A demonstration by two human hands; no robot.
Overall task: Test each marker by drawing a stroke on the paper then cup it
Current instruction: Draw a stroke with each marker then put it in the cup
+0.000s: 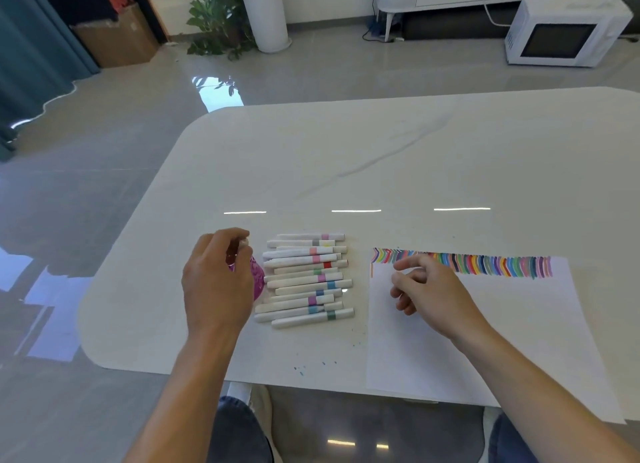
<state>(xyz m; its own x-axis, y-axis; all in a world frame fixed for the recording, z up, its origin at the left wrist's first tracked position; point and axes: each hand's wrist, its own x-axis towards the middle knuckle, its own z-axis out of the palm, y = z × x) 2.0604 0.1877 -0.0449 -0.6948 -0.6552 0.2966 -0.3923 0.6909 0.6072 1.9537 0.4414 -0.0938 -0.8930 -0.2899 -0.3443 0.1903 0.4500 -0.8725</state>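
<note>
— Jeans point(239, 431) at the bottom, under the table's point(346, 158) near edge. What is on the floor beyond the far edge?

— Off the far-right corner, a white microwave point(561, 33). Past the far-left corner, a plant point(218, 19) beside a tall white bin point(265, 16), and a cardboard box point(117, 37) further left.

— And what blocks the view on the table?

— Mostly the left hand point(216, 282). It sits over the pink cup point(258, 279) near the left edge, so only the cup's right side shows. Its fingers curl on a marker point(245, 242), whose white end peeks out at the fingertips above the cup.

— The right hand point(429, 293)?

— Loose, fingers half bent, holding nothing. It hangs over the far-left corner of the paper point(502, 324) and hides part of the strokes point(485, 265).

— Describe those.

— One row of short strokes in many colours along the paper's far edge; the rest of the sheet is white. It lies at the near edge, its near-right corner overhanging.

— The other markers?

— White barrels with coloured bands, in a pile point(304, 279) lying crosswise between cup and paper, just beside the cup. Small ink specks point(301, 371) dot the table by the near edge.
</note>
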